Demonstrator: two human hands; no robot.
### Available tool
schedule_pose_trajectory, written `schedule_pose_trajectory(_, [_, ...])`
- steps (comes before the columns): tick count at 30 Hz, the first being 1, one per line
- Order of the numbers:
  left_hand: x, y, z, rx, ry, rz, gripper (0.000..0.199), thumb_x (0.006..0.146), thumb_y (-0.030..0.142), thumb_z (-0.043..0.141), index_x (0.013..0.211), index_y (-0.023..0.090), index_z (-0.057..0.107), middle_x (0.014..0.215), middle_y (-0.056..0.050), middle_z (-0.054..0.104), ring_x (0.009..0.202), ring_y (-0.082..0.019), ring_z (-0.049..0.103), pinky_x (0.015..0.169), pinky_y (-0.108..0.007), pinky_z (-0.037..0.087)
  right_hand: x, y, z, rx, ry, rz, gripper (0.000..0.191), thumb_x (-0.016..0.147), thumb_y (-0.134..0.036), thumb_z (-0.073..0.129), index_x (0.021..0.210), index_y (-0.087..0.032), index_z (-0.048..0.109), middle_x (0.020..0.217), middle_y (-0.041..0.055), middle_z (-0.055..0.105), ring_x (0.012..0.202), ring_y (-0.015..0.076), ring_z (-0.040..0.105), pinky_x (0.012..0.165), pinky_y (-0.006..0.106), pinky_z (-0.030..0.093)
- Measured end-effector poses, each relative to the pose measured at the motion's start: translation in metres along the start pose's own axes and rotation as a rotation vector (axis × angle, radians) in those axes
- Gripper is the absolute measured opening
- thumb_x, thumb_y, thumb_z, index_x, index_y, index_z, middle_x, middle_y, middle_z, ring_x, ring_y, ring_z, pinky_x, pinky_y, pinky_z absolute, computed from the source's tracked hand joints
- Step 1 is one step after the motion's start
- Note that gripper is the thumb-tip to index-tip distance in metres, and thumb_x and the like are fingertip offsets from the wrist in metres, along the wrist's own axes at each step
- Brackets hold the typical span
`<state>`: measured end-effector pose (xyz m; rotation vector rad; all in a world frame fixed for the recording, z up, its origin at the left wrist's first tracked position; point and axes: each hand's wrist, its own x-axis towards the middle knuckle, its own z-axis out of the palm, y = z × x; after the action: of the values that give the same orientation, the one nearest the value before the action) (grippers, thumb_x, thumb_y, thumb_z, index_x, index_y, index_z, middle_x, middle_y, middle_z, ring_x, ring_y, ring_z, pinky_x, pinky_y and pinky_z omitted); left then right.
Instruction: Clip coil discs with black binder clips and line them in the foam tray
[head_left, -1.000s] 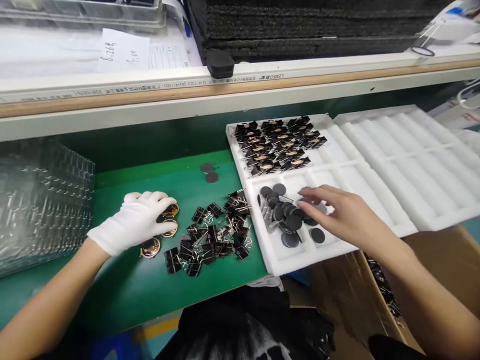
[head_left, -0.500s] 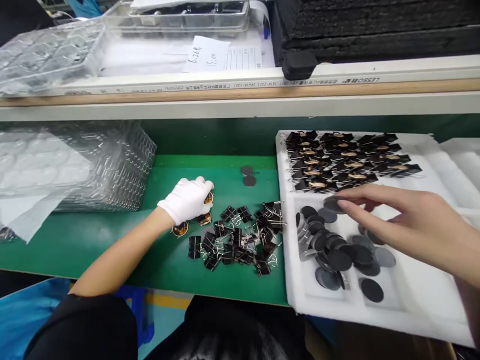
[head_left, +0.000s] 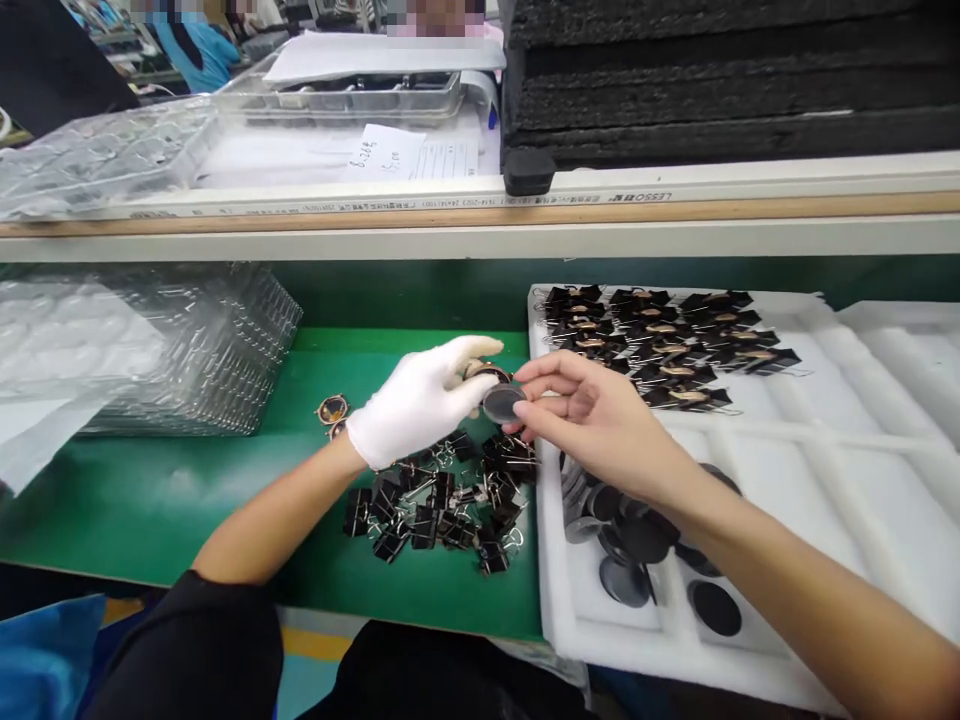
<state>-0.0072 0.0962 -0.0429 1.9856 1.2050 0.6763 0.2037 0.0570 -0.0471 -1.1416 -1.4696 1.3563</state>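
Observation:
My left hand [head_left: 412,400], in a white glove, grips a round watch-case-like piece [head_left: 487,371] with a coppery rim. Bare, my right hand [head_left: 581,405] pinches a thin black disc [head_left: 504,404] at its edge, right in front of that piece. Both hands meet above the green table; whether disc and piece touch I cannot tell. Similar round pieces [head_left: 332,408] lie left of the glove, one partly covered by the wrist. Below the hands is a heap of black binder clips [head_left: 424,525]. More black discs [head_left: 643,538] lie in the white foam tray [head_left: 551,610], partly behind my right forearm.
Rows of binder clips clamped on pieces [head_left: 660,345] fill the tray's back part. Stacked clear plastic trays [head_left: 225,370] stand at the left. A shelf edge [head_left: 450,240] crosses above the table, carrying papers and black foam blocks [head_left: 712,90]. People appear in the background.
My left hand has lifted a round piece from the table and moved right. My right hand has brought a black disc leftward from the tray to meet it. The view has shifted somewhat.

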Motion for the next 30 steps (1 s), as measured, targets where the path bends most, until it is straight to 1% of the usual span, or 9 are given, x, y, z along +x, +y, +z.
schedule_pose_trajectory(4, [-0.003,0.013,0.006,-0.104,-0.02,0.01,0.041,0.104,0.033,0.042,0.142,0.02,0.051,0.086,0.002,0.074,0.079,-0.014,0.073,0.085,-0.029,0.056,0.0,0.003,0.001,-0.018,0.143,-0.099,0.032,0.086,-0.037,0.079,0.103,-0.021,0.057,0.088,0.0008,0.065,0.074,0.0153,0.072,0.068,0.03,0.065])
schedule_pose_trajectory(9, [-0.009,0.012,-0.002,-0.046,-0.142,0.058,0.046,0.108,0.037,0.03,0.148,0.019,0.045,0.105,-0.005,0.075,0.095,-0.017,0.073,0.09,-0.031,0.056,0.002,0.012,0.004,-0.008,0.166,-0.122,0.036,0.089,-0.041,0.076,0.111,-0.023,0.054,0.093,-0.0002,0.064,0.072,0.0144,0.072,0.069,0.031,0.063])
schedule_pose_trajectory(14, [-0.01,0.005,0.002,0.085,-0.222,0.049,0.055,0.105,0.038,0.041,0.158,0.024,0.037,0.125,-0.006,0.073,0.109,-0.022,0.072,0.098,-0.034,0.056,0.006,0.025,0.006,-0.14,0.123,-0.124,0.021,0.098,-0.042,0.067,0.103,-0.022,0.063,0.081,0.0001,0.064,0.069,0.0152,0.066,0.064,0.031,0.057])
schedule_pose_trajectory(18, [-0.01,0.002,0.007,0.134,-0.211,0.036,0.061,0.102,0.032,0.046,0.161,0.024,0.032,0.143,-0.008,0.064,0.121,-0.025,0.069,0.101,-0.035,0.055,0.006,0.025,0.005,-0.229,0.085,-0.169,0.022,0.097,-0.038,0.068,0.11,-0.021,0.069,0.1,0.0047,0.068,0.076,0.0149,0.065,0.066,0.03,0.057])
schedule_pose_trajectory(20, [-0.009,0.001,0.006,0.124,-0.204,0.048,0.062,0.102,0.032,0.047,0.161,0.023,0.032,0.14,-0.008,0.066,0.119,-0.024,0.07,0.101,-0.034,0.055,0.006,0.022,0.002,-0.194,0.046,-0.153,0.023,0.094,-0.036,0.071,0.111,-0.021,0.071,0.106,0.0059,0.069,0.081,0.0161,0.067,0.067,0.029,0.058])
schedule_pose_trajectory(23, [-0.006,-0.001,-0.004,0.133,-0.248,0.108,0.065,0.101,0.035,0.05,0.161,0.023,0.03,0.125,-0.006,0.073,0.108,-0.02,0.072,0.094,-0.031,0.055,0.006,0.017,-0.004,-0.139,-0.029,-0.09,0.019,0.093,-0.036,0.073,0.103,-0.02,0.071,0.096,0.0048,0.072,0.079,0.0163,0.068,0.068,0.029,0.058])
schedule_pose_trajectory(26, [-0.005,-0.007,-0.016,0.333,-0.372,0.15,0.05,0.1,0.046,0.052,0.147,0.027,0.05,0.103,-0.001,0.076,0.088,-0.018,0.072,0.082,-0.03,0.054,0.007,0.014,-0.013,-0.105,-0.02,-0.031,0.021,0.092,-0.037,0.074,0.102,-0.019,0.07,0.095,0.0047,0.074,0.075,0.015,0.068,0.071,0.03,0.059])
schedule_pose_trajectory(28, [-0.007,-0.013,-0.018,0.611,-0.456,0.18,0.041,0.094,0.058,0.06,0.12,0.027,0.067,0.092,-0.002,0.073,0.079,-0.021,0.07,0.074,-0.032,0.051,0.007,0.012,-0.017,-0.052,0.035,0.009,0.024,0.09,-0.039,0.076,0.102,-0.019,0.069,0.093,0.0044,0.074,0.073,0.0146,0.068,0.07,0.031,0.06])
schedule_pose_trajectory(30, [-0.01,-0.018,-0.012,0.885,-0.491,0.227,0.041,0.086,0.061,0.069,0.099,0.023,0.07,0.088,-0.006,0.07,0.076,-0.025,0.069,0.068,-0.034,0.048,0.007,0.01,-0.021,0.02,0.065,0.041,0.026,0.088,-0.04,0.078,0.1,-0.019,0.069,0.089,0.0027,0.073,0.071,0.0142,0.068,0.069,0.03,0.06])
